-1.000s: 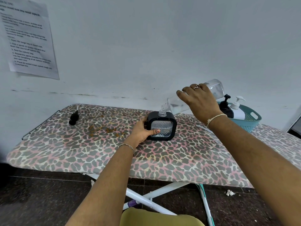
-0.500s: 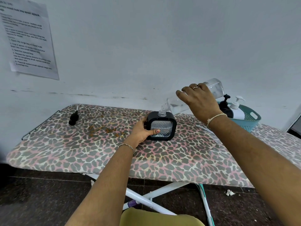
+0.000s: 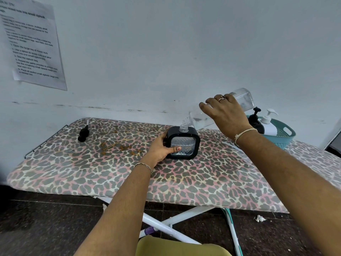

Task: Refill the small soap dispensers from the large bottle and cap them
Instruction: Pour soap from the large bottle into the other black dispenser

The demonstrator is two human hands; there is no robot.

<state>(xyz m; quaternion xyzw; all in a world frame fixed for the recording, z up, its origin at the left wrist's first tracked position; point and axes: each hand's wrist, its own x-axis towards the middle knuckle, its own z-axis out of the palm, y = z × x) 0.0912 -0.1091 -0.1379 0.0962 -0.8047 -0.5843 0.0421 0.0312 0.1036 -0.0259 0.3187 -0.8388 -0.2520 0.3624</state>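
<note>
Head view
Small dispenser (image 3: 186, 144): stood upright on the ironing board (image 3: 110, 172), near the middle of it. It was a squat black frame with a clear patterned front, and its neck was open.
Left hand (image 3: 162, 147): gripped the dispenser's left side, with the thumb across the clear front and the fingers curled behind the frame.
Large bottle (image 3: 241, 98): was tilted neck-down, its threaded mouth right at the dispenser's neck. Whether the two touched could not be told.
Right hand (image 3: 226, 111): came from above with its fingers curled over the bottle's middle, gripping it.
Pump cap (image 3: 83, 133): lay well apart, towards the board's left end.
Basket (image 3: 284, 134): stood at the right end and held a black dispenser (image 3: 255, 121) and a white dispenser (image 3: 268, 124), both capped.
Handling, dispenser: looked rigid and low, so it was probably steady. The black frame seemed a surer hold than the smooth window, which would turn slick if soap ran over it.
Handling, bottle: was clear thin plastic and looked mostly empty, so it was likely light and apt to dent under a squeeze. A mid-body hold suited it.
Liquid level: was too clear to judge.
</note>
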